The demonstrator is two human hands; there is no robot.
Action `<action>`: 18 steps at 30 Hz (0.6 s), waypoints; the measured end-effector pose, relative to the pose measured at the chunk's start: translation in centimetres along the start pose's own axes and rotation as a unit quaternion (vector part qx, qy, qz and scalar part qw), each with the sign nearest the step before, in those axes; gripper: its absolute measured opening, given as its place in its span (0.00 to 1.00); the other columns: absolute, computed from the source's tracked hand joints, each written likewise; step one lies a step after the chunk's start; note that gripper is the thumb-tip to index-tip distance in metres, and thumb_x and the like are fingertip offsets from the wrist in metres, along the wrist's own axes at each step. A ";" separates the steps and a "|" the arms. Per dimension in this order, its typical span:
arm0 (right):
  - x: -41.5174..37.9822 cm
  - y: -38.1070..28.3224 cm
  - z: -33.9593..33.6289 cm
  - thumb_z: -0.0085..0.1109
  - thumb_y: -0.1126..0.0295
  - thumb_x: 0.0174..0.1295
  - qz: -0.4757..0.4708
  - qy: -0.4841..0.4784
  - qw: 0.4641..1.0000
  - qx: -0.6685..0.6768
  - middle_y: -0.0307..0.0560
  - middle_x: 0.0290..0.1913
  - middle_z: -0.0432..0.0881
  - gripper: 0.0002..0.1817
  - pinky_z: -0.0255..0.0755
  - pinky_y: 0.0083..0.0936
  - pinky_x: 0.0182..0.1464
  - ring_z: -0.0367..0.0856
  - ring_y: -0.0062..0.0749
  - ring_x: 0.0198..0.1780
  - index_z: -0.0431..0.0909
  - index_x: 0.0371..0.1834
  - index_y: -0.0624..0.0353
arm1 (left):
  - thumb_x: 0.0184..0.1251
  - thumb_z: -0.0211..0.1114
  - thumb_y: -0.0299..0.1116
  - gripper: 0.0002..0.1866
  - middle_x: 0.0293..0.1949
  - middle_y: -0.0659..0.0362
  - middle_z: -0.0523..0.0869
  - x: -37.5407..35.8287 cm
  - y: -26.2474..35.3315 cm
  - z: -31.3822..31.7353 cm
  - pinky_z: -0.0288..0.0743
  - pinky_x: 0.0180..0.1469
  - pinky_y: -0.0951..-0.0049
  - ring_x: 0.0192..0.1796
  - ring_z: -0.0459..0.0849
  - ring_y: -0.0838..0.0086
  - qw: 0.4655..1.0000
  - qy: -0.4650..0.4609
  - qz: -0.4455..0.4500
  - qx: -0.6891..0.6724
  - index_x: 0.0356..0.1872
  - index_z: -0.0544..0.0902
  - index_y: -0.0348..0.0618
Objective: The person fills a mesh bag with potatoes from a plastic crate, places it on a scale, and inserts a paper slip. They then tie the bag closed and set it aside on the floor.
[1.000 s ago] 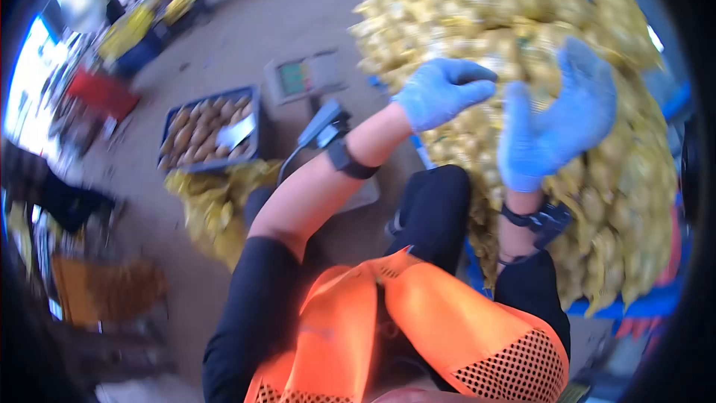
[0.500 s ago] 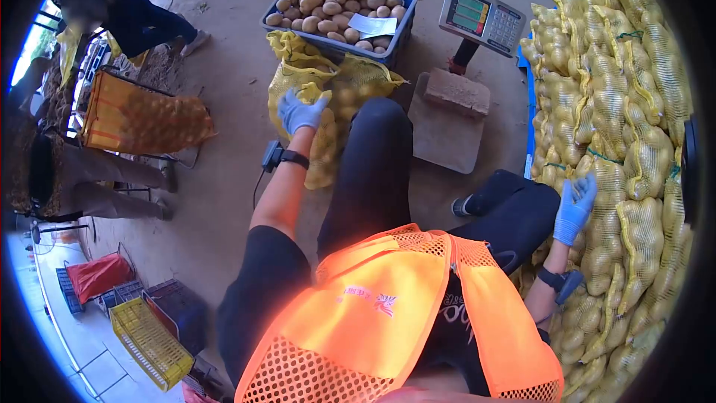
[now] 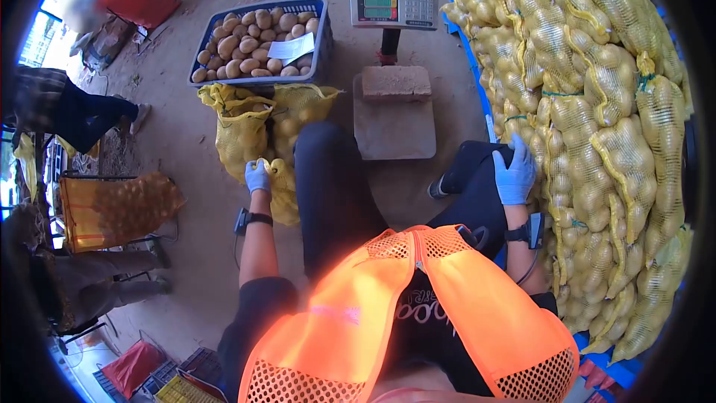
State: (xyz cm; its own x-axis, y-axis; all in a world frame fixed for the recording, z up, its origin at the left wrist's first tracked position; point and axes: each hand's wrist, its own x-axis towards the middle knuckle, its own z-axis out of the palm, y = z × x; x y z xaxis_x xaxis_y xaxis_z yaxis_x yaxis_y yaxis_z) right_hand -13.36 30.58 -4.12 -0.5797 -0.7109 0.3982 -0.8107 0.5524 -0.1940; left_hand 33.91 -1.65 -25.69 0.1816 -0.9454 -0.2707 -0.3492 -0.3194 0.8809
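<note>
My gloved left hand (image 3: 257, 177) is closed on the gathered top of a yellow mesh bag of potatoes (image 3: 285, 201), beside my left knee. Two more filled bags stand just beyond: a mesh sack with an open mouth (image 3: 240, 130) and another mesh sack (image 3: 298, 112) to its right. Over my other knee lies my gloved right hand (image 3: 514, 172), its fingers stretched out and holding nothing. Behind the sacks is a blue crate (image 3: 323, 37) heaped with potatoes (image 3: 250, 45), with a pale paper sheet (image 3: 291, 48) on top.
A platform scale (image 3: 395, 130) carries a brick-like block (image 3: 396, 83) below its display (image 3: 394, 3). Stacked potato sacks (image 3: 574, 127) line the right side. People are at the left near an orange mesh sack (image 3: 123, 209); a red cloth (image 3: 138, 1) lies farther back.
My view has swung right, shifting the crate and scale leftward. My left hand has gone from open above the sacks to closed on a bag top. My right hand has come onto my knee.
</note>
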 end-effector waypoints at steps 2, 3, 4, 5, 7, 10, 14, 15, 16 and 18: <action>0.1 -0.1 -0.1 0.65 0.63 0.50 0.001 -0.003 1.000 0.014 0.51 0.41 0.80 0.28 0.68 0.40 0.49 0.76 0.48 0.45 0.69 0.54 0.58 | 0.62 0.62 0.32 0.07 0.29 0.62 0.79 -3.3 0.5 -2.9 0.73 0.35 0.72 0.30 0.76 0.75 0.985 0.012 -0.084 -0.152 0.35 0.76 0.40; 0.1 -0.2 -0.2 0.65 0.63 0.50 -0.001 0.005 1.000 0.021 0.50 0.40 0.80 0.27 0.68 0.40 0.49 0.77 0.47 0.44 0.70 0.54 0.57 | 0.62 0.62 0.32 0.07 0.29 0.62 0.79 -4.1 0.7 -4.2 0.73 0.35 0.72 0.30 0.76 0.75 0.986 0.015 -0.086 -0.142 0.35 0.76 0.40; 0.3 -0.3 -0.3 0.66 0.65 0.50 0.009 0.004 0.999 0.045 0.51 0.40 0.80 0.27 0.69 0.39 0.47 0.77 0.47 0.43 0.70 0.54 0.56 | 0.61 0.62 0.31 0.07 0.28 0.61 0.78 -4.5 0.9 -5.4 0.73 0.33 0.72 0.30 0.76 0.75 0.980 0.035 -0.084 -0.178 0.35 0.76 0.40; 0.5 -0.2 -0.1 0.66 0.65 0.50 0.016 0.000 0.999 0.049 0.51 0.40 0.80 0.27 0.69 0.39 0.47 0.77 0.47 0.43 0.70 0.54 0.56 | 0.61 0.63 0.30 0.07 0.28 0.61 0.78 -5.1 2.1 -6.2 0.73 0.32 0.73 0.29 0.76 0.75 0.972 0.053 -0.080 -0.216 0.35 0.76 0.39; 0.4 0.1 0.3 0.67 0.66 0.49 0.002 0.036 0.995 0.091 0.50 0.40 0.81 0.26 0.70 0.38 0.45 0.78 0.46 0.42 0.71 0.53 0.55 | 0.60 0.63 0.29 0.06 0.26 0.60 0.77 -5.5 6.1 -7.5 0.73 0.30 0.74 0.27 0.77 0.75 0.966 0.050 -0.030 -0.252 0.33 0.76 0.39; 0.7 0.5 1.2 0.65 0.69 0.51 -0.009 0.018 0.984 0.177 0.49 0.38 0.81 0.19 0.72 0.34 0.43 0.80 0.42 0.39 0.75 0.48 0.56 | 0.62 0.62 0.30 0.05 0.24 0.61 0.77 -7.4 17.1 -8.5 0.73 0.27 0.75 0.25 0.77 0.75 0.958 0.048 0.062 -0.275 0.32 0.76 0.41; -0.1 -2.7 2.2 0.64 0.72 0.54 0.022 -0.060 0.935 0.348 0.44 0.37 0.80 0.16 0.73 0.26 0.42 0.80 0.30 0.38 0.77 0.46 0.56 | 0.62 0.63 0.31 0.06 0.26 0.61 0.80 -8.7 28.5 -10.1 0.73 0.26 0.77 0.26 0.79 0.75 0.930 0.036 0.216 -0.295 0.37 0.78 0.43; -0.5 -3.6 2.1 0.64 0.73 0.54 0.051 -0.093 0.912 0.397 0.41 0.37 0.80 0.15 0.73 0.23 0.42 0.79 0.25 0.38 0.77 0.47 0.56 | 0.63 0.62 0.31 0.05 0.26 0.63 0.77 -11.6 32.4 -9.5 0.75 0.27 0.75 0.25 0.78 0.76 0.930 0.041 0.213 -0.298 0.34 0.77 0.42; -0.7 -4.6 2.1 0.64 0.74 0.54 0.049 -0.125 0.892 0.432 0.39 0.39 0.79 0.18 0.73 0.21 0.44 0.78 0.21 0.39 0.76 0.49 0.56 | 0.64 0.61 0.32 0.05 0.27 0.62 0.78 -12.1 34.5 -9.8 0.75 0.26 0.75 0.26 0.78 0.75 0.915 0.012 0.262 -0.307 0.36 0.77 0.43; -0.6 -6.2 1.6 0.63 0.72 0.56 0.047 -0.234 0.797 0.555 0.41 0.41 0.78 0.18 0.72 0.19 0.47 0.78 0.22 0.42 0.75 0.51 0.54 | 0.64 0.60 0.32 0.05 0.29 0.59 0.80 -15.5 39.1 -9.3 0.75 0.26 0.74 0.27 0.79 0.72 0.881 -0.020 0.307 -0.359 0.37 0.76 0.43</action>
State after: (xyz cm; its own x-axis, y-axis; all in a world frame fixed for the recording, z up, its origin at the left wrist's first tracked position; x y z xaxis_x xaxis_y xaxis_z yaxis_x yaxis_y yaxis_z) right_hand -8.11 26.83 -4.59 -0.3985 -0.9171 0.0084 -0.1845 0.0712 -0.9803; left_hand 25.97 1.09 16.51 0.1227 -0.9318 0.3416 0.3034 0.3630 0.8810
